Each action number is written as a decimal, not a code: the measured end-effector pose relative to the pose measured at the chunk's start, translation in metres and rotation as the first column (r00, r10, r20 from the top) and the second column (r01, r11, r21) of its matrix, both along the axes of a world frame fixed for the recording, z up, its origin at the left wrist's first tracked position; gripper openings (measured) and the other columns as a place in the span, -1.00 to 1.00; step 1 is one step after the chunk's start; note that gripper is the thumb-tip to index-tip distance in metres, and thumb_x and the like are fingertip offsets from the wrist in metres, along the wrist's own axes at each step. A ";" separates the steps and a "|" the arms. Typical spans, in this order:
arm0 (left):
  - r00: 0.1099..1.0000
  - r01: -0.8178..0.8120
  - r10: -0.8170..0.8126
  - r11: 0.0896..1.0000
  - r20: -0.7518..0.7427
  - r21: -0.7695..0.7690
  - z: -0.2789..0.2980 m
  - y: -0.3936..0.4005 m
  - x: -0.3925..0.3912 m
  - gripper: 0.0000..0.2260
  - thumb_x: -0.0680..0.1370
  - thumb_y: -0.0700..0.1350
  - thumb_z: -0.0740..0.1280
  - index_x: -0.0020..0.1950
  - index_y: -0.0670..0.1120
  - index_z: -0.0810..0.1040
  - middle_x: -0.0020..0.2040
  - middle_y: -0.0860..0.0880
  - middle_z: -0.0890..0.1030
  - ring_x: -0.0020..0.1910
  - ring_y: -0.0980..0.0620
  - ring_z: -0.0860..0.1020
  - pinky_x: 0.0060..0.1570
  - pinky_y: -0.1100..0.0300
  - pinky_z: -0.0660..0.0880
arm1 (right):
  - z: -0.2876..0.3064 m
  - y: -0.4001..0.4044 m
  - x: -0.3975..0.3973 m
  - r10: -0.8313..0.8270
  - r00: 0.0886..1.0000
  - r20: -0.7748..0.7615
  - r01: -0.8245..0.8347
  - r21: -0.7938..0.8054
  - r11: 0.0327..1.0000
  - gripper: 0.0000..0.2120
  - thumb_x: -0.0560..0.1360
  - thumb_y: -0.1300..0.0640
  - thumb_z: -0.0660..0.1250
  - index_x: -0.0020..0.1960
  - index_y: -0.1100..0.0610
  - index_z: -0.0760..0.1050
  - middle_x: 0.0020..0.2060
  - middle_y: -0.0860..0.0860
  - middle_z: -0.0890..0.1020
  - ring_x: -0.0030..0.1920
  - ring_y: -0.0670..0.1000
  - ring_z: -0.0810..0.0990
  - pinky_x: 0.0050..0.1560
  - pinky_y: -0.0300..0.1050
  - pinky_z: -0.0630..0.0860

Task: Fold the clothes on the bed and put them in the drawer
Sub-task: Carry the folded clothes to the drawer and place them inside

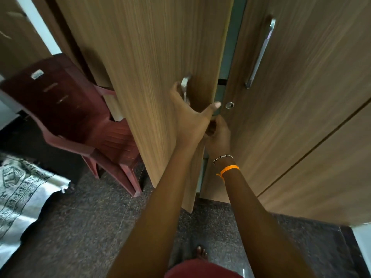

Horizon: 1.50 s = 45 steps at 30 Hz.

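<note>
A wooden wardrobe fills the view. Its left door (152, 77) stands partly swung out, leaving a narrow dark gap beside the right door (301, 97). My left hand (190, 115) grips the metal handle (185, 83) of the left door, thumb stretched toward the door's edge. My right hand (218, 135), with an orange thread and a bead bracelet on the wrist, sits at the gap with fingers curled round the left door's free edge. A white patterned cloth (22, 199) lies on the bed at the lower left. No drawer is visible.
A dark red plastic chair (80, 117) stands close behind the left door. The right door carries a long metal bar handle (261, 53) and a round keyhole (229, 105). Dark speckled floor (90, 227) lies below, with my foot (200, 253) near the bottom.
</note>
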State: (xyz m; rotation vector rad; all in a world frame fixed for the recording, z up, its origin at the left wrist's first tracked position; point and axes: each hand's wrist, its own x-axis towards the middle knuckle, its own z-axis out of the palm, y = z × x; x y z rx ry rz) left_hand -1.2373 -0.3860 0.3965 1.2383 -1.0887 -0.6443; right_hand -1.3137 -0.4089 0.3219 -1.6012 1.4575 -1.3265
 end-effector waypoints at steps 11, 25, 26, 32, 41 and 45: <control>0.914 -0.289 0.257 0.956 0.315 0.056 -0.004 0.078 0.066 -0.17 0.18 0.04 0.48 0.38 -0.06 0.22 0.22 -0.05 0.46 0.16 -0.03 0.48 0.11 0.01 0.52 | -0.004 0.108 0.079 -0.102 0.995 -0.008 0.099 -0.166 0.981 -0.80 0.30 0.24 0.42 -0.21 0.20 0.39 -0.30 0.08 0.54 -0.28 0.10 0.54 -0.28 0.08 0.49; 0.994 -0.022 0.008 0.992 0.108 0.125 -0.014 0.155 0.259 -0.23 0.44 -0.24 0.40 0.52 0.09 0.07 0.25 0.16 0.47 0.13 0.34 0.48 0.06 0.40 0.46 | -0.004 0.163 0.246 0.200 0.968 -0.150 -0.217 -0.107 0.970 -0.62 0.27 0.06 0.46 -0.19 0.05 0.23 -0.35 -0.04 0.37 -0.37 0.04 0.35 -0.42 -0.06 0.31; 0.995 -0.043 0.031 0.991 0.095 0.124 -0.016 0.158 0.268 -0.25 0.46 -0.23 0.39 0.53 0.07 0.08 0.31 0.07 0.45 0.20 0.26 0.47 0.13 0.33 0.46 | -0.003 0.163 0.258 0.214 0.967 -0.140 -0.228 -0.098 0.969 -0.62 0.27 0.06 0.45 -0.20 0.04 0.22 -0.36 -0.04 0.37 -0.38 0.03 0.34 -0.43 -0.08 0.29; 0.960 -0.199 0.182 0.978 0.213 0.058 -0.027 0.172 0.277 -0.54 0.49 -0.24 0.37 0.39 -0.14 0.41 0.38 -0.07 0.41 0.32 0.03 0.43 0.31 0.10 0.39 | -0.009 0.157 0.281 0.265 0.956 -0.126 -0.280 -0.120 0.952 -0.72 0.29 0.17 0.39 -0.19 0.06 0.27 -0.34 -0.03 0.44 -0.37 -0.02 0.40 -0.41 -0.10 0.38; 0.892 -0.375 0.403 0.912 0.205 -0.163 -0.038 0.179 0.193 -0.79 0.44 -0.30 0.31 -0.03 -0.03 0.51 -0.15 0.03 0.44 -0.26 0.09 0.44 -0.17 0.40 0.37 | -0.010 0.130 0.198 0.254 0.962 0.103 -0.246 -0.087 0.966 -0.81 0.40 0.36 0.36 -0.21 0.10 0.47 -0.31 -0.14 0.54 -0.33 -0.21 0.51 -0.29 -0.33 0.45; 0.971 -0.115 0.112 0.993 0.210 0.003 -0.044 0.145 0.149 -0.85 0.47 -0.32 0.29 -0.09 -0.09 0.56 -0.15 0.03 0.50 -0.25 0.15 0.48 -0.20 0.42 0.38 | 0.006 0.098 0.127 0.073 0.985 0.159 -0.062 -0.072 0.995 -0.90 0.45 0.34 0.34 -0.15 0.17 0.47 -0.30 -0.04 0.54 -0.34 -0.13 0.51 -0.22 0.01 0.53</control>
